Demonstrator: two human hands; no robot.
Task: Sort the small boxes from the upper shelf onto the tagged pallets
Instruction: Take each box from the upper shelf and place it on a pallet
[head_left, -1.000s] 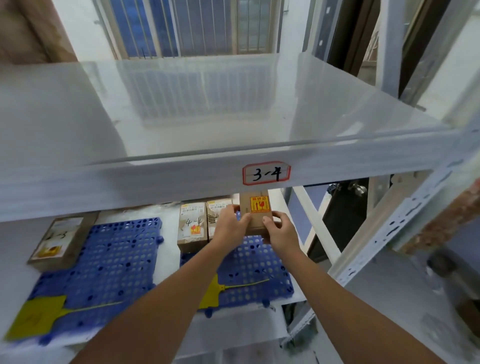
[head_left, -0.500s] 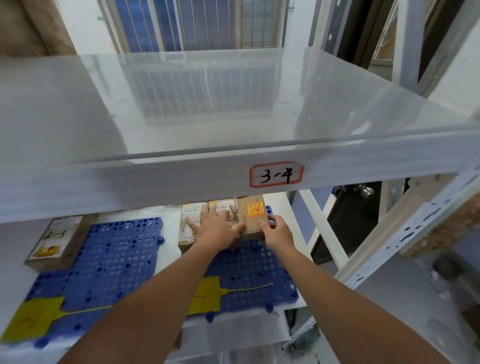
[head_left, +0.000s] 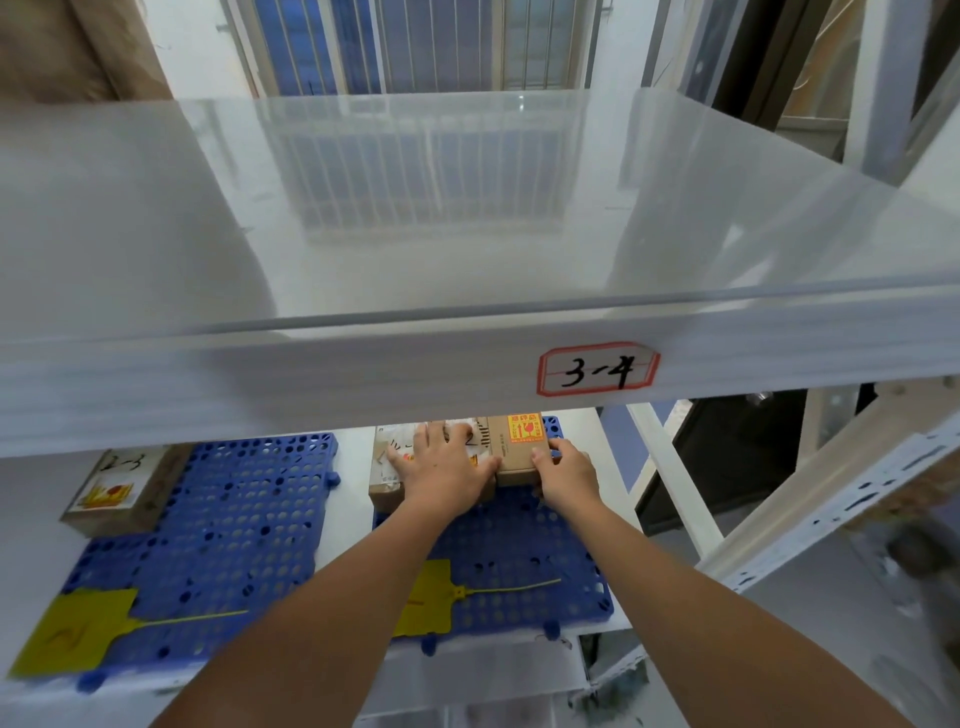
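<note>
1. Two handwritten marks read clearly: "3-4" on the red-bordered label (head_left: 597, 368) on the front edge of the upper shelf (head_left: 467, 208), and "2-3" on the cardboard box (head_left: 122, 480) lying at the far left of the lower shelf.
2. Your right hand (head_left: 563, 475) grips the near corner of the brown box (head_left: 519, 447), which bears an orange fragile sticker and sits at the back of the right blue pallet (head_left: 519, 551).
3. Your left hand (head_left: 447, 467) lies flat, fingers spread, on the white-labelled boxes (head_left: 387, 467) just beside it.
4. Each pallet carries a yellow tag: one (head_left: 426, 597) on the right pallet, one (head_left: 72, 631) on the left pallet (head_left: 234, 519); their writing is unreadable.
</note>
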